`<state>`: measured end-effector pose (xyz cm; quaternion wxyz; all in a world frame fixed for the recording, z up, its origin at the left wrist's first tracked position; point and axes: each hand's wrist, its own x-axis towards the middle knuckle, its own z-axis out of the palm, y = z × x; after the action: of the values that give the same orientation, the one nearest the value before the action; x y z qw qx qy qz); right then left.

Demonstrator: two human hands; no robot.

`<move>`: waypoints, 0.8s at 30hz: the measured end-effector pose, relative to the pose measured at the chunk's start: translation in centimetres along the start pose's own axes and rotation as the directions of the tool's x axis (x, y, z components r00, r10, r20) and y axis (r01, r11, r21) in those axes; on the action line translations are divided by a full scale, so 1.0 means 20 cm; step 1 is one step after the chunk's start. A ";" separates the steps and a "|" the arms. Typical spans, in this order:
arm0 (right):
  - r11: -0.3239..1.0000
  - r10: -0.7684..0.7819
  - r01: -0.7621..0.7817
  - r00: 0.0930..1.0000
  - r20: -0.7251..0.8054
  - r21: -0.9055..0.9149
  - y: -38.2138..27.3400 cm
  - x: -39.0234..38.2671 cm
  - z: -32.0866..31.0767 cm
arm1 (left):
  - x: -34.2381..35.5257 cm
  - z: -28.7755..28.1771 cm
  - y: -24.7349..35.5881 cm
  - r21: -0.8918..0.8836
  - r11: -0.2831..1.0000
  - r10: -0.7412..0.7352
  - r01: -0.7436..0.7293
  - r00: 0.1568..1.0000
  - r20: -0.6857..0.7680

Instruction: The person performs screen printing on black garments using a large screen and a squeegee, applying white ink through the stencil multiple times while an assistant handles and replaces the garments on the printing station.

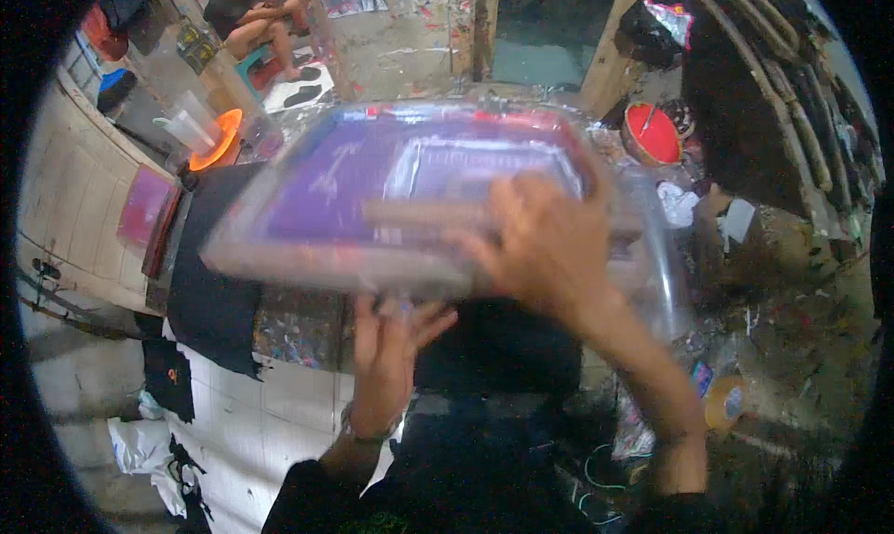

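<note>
A purple-meshed screen printing frame (317, 185), blurred by motion, is tilted over the worktable in front of me. My right hand (549, 241) is closed round a wooden-handled squeegee (419, 215) lying across the mesh. A pale rectangular outline shows on the mesh beyond it. Below the frame's near edge is my left hand (396, 348), fingers spread and pointing up, holding nothing I can see; whether the fingertips touch the frame cannot be made out. Black cloth (503, 348) lies beneath the frame, partly hidden by it.
More black cloth (209, 264) hangs over the table's left side. An orange basin (219, 143) stands far left, a bowl of red ink (654, 134) far right. Tape (726, 402) lies at right. Another person (261, 27) sits at the far left.
</note>
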<state>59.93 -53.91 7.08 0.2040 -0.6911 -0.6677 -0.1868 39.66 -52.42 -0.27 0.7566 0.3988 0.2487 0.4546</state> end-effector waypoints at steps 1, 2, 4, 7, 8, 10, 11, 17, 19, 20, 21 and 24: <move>0.999 -0.023 0.024 1.000 0.014 -0.033 -0.04 -0.11 0.10 | -0.04 -0.05 -0.06 -0.047 0.992 -0.122 0.120 0.992 -0.022; 0.998 -0.042 0.040 0.998 -0.041 -0.055 -0.01 -0.13 0.19 | -0.04 -0.09 -0.11 -0.107 0.962 -0.259 0.251 0.963 -0.068; 0.978 0.067 -0.170 0.809 0.584 0.123 0.02 -0.19 0.32 | -0.08 -0.22 -0.25 -0.149 0.928 -0.357 0.343 0.931 -0.079; 0.977 -0.066 -0.061 0.821 0.567 0.202 0.14 -0.17 0.36 | -0.10 -0.35 -0.39 -0.088 0.918 -0.396 0.387 0.910 -0.121; 0.967 -0.057 -0.102 0.808 0.586 0.235 0.14 -0.18 0.34 | -0.10 -0.37 -0.42 -0.057 0.922 -0.388 0.383 0.914 -0.118; 0.959 -0.008 -0.176 0.769 0.640 0.223 0.12 -0.24 0.31 | -0.11 -0.38 -0.46 -0.014 0.935 -0.352 0.354 0.924 -0.150; 0.975 -0.014 -0.138 0.739 0.673 0.172 0.09 -0.28 0.31 | -0.12 -0.38 -0.47 0.001 0.938 -0.337 0.346 0.916 -0.217; 0.977 -0.119 0.151 0.972 0.202 -0.153 0.21 -0.20 0.74 | -0.12 -0.34 -0.44 0.035 0.937 -0.331 0.347 0.917 -0.223; 0.993 -0.066 0.080 0.985 0.159 -0.084 0.39 -0.03 0.90 | -0.10 -0.36 -0.43 0.124 0.918 -0.348 0.377 0.915 -0.206; 0.993 -0.078 0.093 0.981 0.175 -0.079 0.42 0.00 0.94 | -0.10 -0.38 -0.43 0.177 0.895 -0.373 0.409 0.905 -0.205; 0.992 -0.055 0.070 0.988 0.147 -0.104 0.45 0.03 0.95 | -0.10 -0.40 -0.44 0.221 0.868 -0.401 0.444 0.891 -0.214; 0.999 -0.044 0.026 0.856 0.515 0.042 0.42 0.01 0.83 | -0.10 -0.45 -0.47 0.315 0.778 -0.494 0.543 0.839 -0.228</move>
<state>68.08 -45.13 -7.05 0.0261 -0.7002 -0.7134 0.0127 36.72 -53.29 -12.99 0.7457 0.4179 0.4792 0.1990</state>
